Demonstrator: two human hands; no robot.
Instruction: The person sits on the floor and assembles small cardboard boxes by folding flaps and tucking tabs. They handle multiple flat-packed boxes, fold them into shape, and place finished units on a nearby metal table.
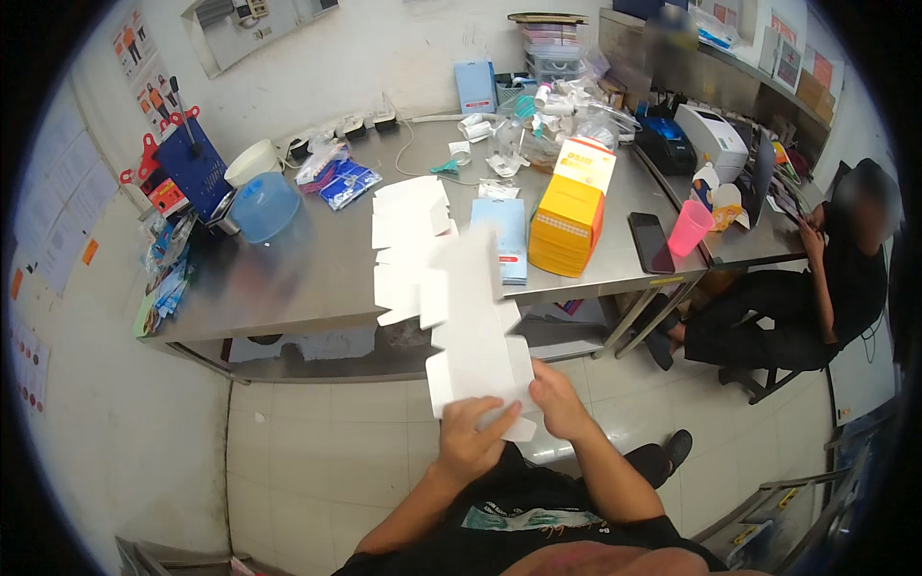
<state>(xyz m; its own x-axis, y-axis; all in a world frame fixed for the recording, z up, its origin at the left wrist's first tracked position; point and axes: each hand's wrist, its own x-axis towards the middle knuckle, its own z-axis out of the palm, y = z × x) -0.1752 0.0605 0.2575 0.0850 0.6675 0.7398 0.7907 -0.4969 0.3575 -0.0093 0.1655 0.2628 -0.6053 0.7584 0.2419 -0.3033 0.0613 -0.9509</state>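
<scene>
The card [475, 360], a white flat box blank with cut flaps, is held up in front of the person, its long axis running near to far and its far end leaning slightly left. Its near end is at the hands, and the rest reaches away from them, over the table's near edge. Left hand [473, 440] and right hand [560, 401] both grasp it: the left has its fingers across the face at the near left corner, while the right pinches the right edge, thumb uppermost, a little farther along. So both are at the near end, the left slightly nearer the body. Just left of the card's far half, a second card [405, 209] lies on the steel table [327, 278]; whether the two touch cannot be told. Blue packs [511, 230] lie right of the far end, then a yellow box [573, 216], a phone [652, 242] and a pink cup [691, 228] farther right. Well to the left stands a blue tub [265, 207].
</scene>
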